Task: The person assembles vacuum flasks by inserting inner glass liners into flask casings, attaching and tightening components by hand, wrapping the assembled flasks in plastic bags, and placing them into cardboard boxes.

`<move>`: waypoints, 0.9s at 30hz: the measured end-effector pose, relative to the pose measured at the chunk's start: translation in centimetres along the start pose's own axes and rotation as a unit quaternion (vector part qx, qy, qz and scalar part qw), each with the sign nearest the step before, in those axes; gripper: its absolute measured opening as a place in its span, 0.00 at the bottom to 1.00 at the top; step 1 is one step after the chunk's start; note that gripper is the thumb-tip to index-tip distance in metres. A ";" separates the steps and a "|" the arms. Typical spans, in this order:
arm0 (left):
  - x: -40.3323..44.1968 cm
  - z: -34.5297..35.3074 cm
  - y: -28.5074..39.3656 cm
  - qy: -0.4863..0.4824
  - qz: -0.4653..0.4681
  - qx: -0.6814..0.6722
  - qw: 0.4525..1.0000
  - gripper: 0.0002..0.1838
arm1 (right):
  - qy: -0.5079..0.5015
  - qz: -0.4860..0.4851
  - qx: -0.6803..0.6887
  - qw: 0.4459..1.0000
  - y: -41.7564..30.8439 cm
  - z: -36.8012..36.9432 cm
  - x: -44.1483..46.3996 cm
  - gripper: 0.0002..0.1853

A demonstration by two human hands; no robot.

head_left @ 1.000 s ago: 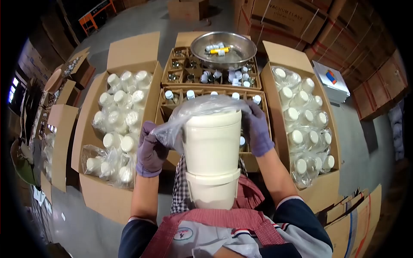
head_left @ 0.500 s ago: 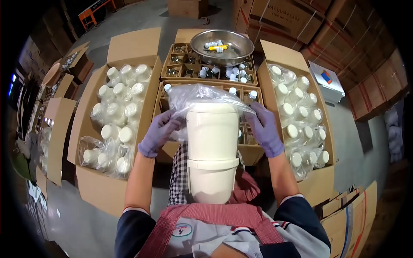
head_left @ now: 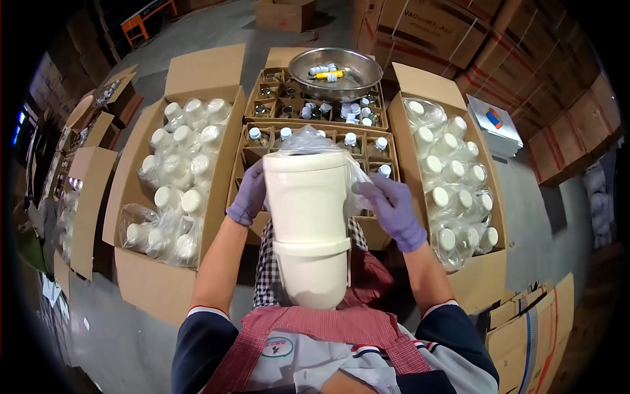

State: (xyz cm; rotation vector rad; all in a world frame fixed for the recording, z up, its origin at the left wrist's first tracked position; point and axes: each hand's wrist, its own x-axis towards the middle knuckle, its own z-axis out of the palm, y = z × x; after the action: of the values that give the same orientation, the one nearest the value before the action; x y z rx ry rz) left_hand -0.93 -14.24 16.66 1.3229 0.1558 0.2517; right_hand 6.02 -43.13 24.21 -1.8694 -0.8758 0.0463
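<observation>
A large cream flask (head_left: 308, 203), with a raised band round its lower part, stands in front of my body, tilted slightly left. Over its far end lies a crumpled clear plastic bag (head_left: 308, 140), with one edge stretched down the right side. My left hand (head_left: 248, 196), in a purple glove, grips the flask's upper left side; its fingertips are partly hidden. Off the right side, my right hand (head_left: 392, 209), gloved alike, pinches the edge of the bag between thumb and fingers. Behind the flask is a divided carton (head_left: 237, 172) with several white-capped bottles.
Open cartons of bagged cream-topped containers flank me, one at left (head_left: 111, 217) and one at right (head_left: 502, 217). A steel bowl (head_left: 361, 82) with small parts and a yellow tool rests on the rear divided carton (head_left: 252, 120). Stacked boxes (head_left: 420, 26) rise behind at right.
The flask has shifted left and tilted. The bag has gathered over its far end, no longer spread wide. My left hand now grips the flask's side; my right hand has moved down slightly with the bag edge.
</observation>
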 end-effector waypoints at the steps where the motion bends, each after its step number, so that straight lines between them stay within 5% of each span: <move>1: -0.2 0.1 0.4 0.027 -0.012 -0.058 0.998 0.16 | -0.007 -0.016 0.036 0.999 -0.9 -0.5 0.1 0.11; 3: -0.9 -0.4 0.2 0.025 0.022 -0.021 0.999 0.15 | 0.010 0.039 0.133 0.990 -2.7 -0.4 1.0 0.12; 4: -1.4 -0.1 1.0 0.063 0.115 0.095 0.987 0.15 | -0.009 -0.190 0.044 0.981 -3.0 0.0 1.1 0.14; 5: -2.2 0.2 1.6 0.080 0.090 -0.012 0.993 0.14 | -0.028 -0.307 -0.128 0.943 -5.0 -0.1 0.8 0.14; 7: -3.4 -1.8 -0.4 0.069 0.050 -0.225 0.971 0.13 | -0.161 -0.298 -0.215 0.916 -6.3 0.0 -0.9 0.14; 10: -7.9 -1.3 2.3 0.107 0.025 -0.122 0.986 0.11 | -0.207 -0.329 -0.246 0.888 -4.5 -1.2 -2.5 0.14; 11: -9.5 -0.7 3.8 0.101 0.013 -0.095 0.990 0.10 | -0.208 -0.327 -0.245 0.889 -3.0 -2.2 -2.3 0.14; 13: -11.5 -2.0 5.2 -0.127 0.184 0.071 0.972 0.05 | -0.206 -0.255 -0.296 0.897 0.6 -3.9 -2.3 0.14; 14: -12.5 -2.2 6.4 -0.240 0.227 0.288 0.899 0.12 | -0.208 -0.249 -0.296 0.898 1.6 -3.6 -3.2 0.14; 15: -14.3 -0.3 6.3 -0.240 0.242 0.402 0.850 0.12 | -0.220 -0.222 -0.221 0.924 2.5 -3.5 -4.0 0.15; 17: -16.9 -0.6 3.7 -0.237 0.191 0.360 0.882 0.12 | -0.236 -0.201 -0.139 0.940 3.1 -3.2 -4.3 0.16; 18: -17.5 -1.7 3.2 -0.235 0.188 0.364 0.882 0.12 | -0.182 -0.134 0.018 0.974 2.9 -2.7 -4.6 0.17; 20: -18.3 -4.4 2.7 -0.212 0.027 0.330 0.920 0.11 | -0.043 -0.017 0.187 0.981 5.4 -2.1 -4.2 0.27; 21: -18.4 -5.9 0.8 -0.101 0.122 0.384 0.910 0.11 | 0.022 0.105 0.300 0.948 4.4 -1.0 -3.4 0.30; 23: -16.2 -2.1 4.7 0.010 0.196 0.364 0.911 0.10 | 0.057 0.014 0.331 0.942 1.0 3.3 -2.6 0.34; 25: -15.8 3.2 7.4 0.022 0.274 0.325 0.905 0.08 | 0.080 -0.080 0.148 0.982 -1.4 7.6 -3.9 0.39; 27: -17.6 7.5 7.6 -0.133 0.442 0.401 0.791 0.07 | 0.065 -0.109 0.137 0.982 -2.2 8.3 -7.0 0.42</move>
State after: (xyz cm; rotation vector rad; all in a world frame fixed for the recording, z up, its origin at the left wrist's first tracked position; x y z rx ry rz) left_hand -16.66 -24.36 25.28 2.2082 -0.7068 0.8540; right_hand -3.65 -40.24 19.69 -1.4962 -0.9299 -0.0856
